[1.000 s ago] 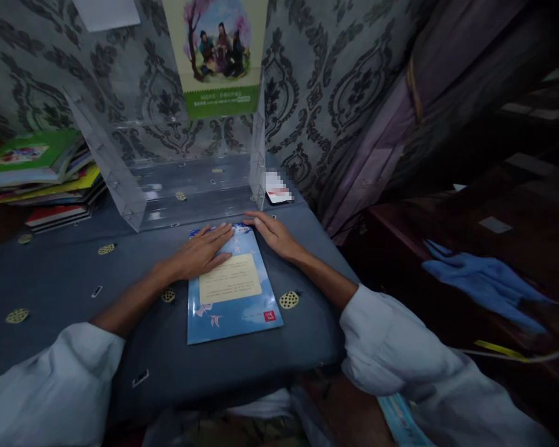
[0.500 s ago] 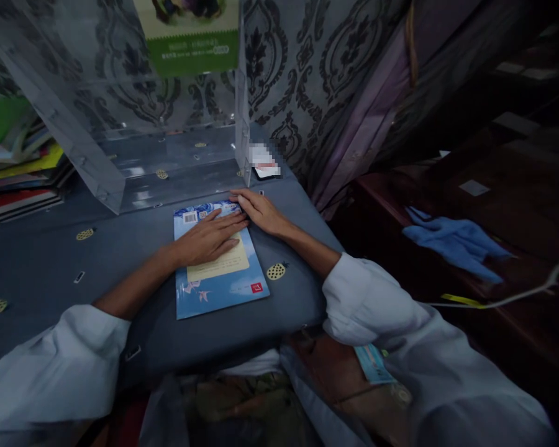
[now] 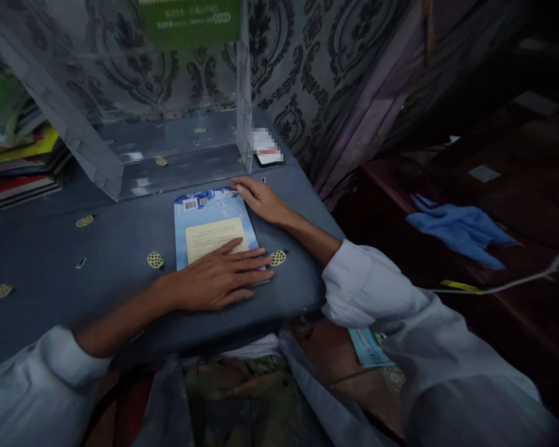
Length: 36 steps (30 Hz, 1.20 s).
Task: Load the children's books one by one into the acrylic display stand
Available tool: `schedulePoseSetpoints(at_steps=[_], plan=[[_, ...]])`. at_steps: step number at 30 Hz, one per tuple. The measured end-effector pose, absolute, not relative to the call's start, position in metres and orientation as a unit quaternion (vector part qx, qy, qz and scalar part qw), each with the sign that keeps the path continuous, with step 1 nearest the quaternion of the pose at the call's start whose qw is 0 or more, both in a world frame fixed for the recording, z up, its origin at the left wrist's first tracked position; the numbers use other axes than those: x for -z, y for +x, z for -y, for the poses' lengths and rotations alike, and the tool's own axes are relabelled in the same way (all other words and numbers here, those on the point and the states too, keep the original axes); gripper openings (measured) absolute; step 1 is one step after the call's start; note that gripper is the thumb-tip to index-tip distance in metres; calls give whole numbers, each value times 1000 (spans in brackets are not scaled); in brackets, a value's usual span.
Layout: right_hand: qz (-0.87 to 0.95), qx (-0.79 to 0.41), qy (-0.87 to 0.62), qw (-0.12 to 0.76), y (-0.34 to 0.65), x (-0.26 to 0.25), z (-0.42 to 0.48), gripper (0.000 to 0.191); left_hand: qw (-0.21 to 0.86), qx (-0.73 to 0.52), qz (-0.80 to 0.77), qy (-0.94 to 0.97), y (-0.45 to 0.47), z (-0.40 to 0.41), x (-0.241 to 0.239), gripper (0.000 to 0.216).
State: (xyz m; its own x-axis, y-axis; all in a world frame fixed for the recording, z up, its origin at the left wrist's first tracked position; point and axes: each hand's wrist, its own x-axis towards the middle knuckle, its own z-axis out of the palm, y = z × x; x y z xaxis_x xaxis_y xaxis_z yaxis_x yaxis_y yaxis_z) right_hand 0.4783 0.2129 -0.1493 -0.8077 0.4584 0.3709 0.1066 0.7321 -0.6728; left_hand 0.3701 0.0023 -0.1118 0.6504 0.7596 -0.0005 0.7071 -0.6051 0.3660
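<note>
A blue paperback book (image 3: 209,214) with a cream text panel and a barcode lies flat on the grey-blue tablecloth (image 3: 121,245). Across its lower part rests my left hand (image 3: 223,273), palm down, fingers stretched out toward the right edge. It covers the book's bottom portion. At the book's top right corner is my right hand (image 3: 261,200), its fingertips touching the corner and the rest lying on the cloth. Its fingers are extended, and neither hand grips anything.
Behind the book stands a clear acrylic stand (image 3: 181,167). A stack of books (image 3: 23,161) sits at the left. By the wall lies a small white card-like item (image 3: 266,146), partly blurred out. To the right, a blue cloth (image 3: 461,230) lies on a dark surface, near a pale cable (image 3: 517,287).
My left hand has slid from the book's upper middle down to its lower edge, uncovering the top. My right hand stays at the top right corner. The view has tilted slightly downward.
</note>
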Motion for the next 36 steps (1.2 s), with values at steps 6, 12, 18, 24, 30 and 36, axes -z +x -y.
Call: schedulePoseSetpoints(at_steps=[6,12,18,24,30,36], plan=[[896,-312,-166,270,478,151,-210,51,165,-53,-420,891,377,6,110,49],[896,-299,-152,290,480,150,-207,45,146,-44,-426,892,373,-3,114,51],[899,-286,-154,293,481,150,-206,38,134,-55,-430,891,364,-16,117,55],[912,-254,-147,286,483,153,-206,39,136,-63,-436,887,360,-24,116,51],[943,-170,-122,257,484,159,-200,36,146,-81,-441,882,363,-22,115,47],[954,-135,-129,236,483,158,-196,37,114,-173,-549,809,306,-27,117,43]])
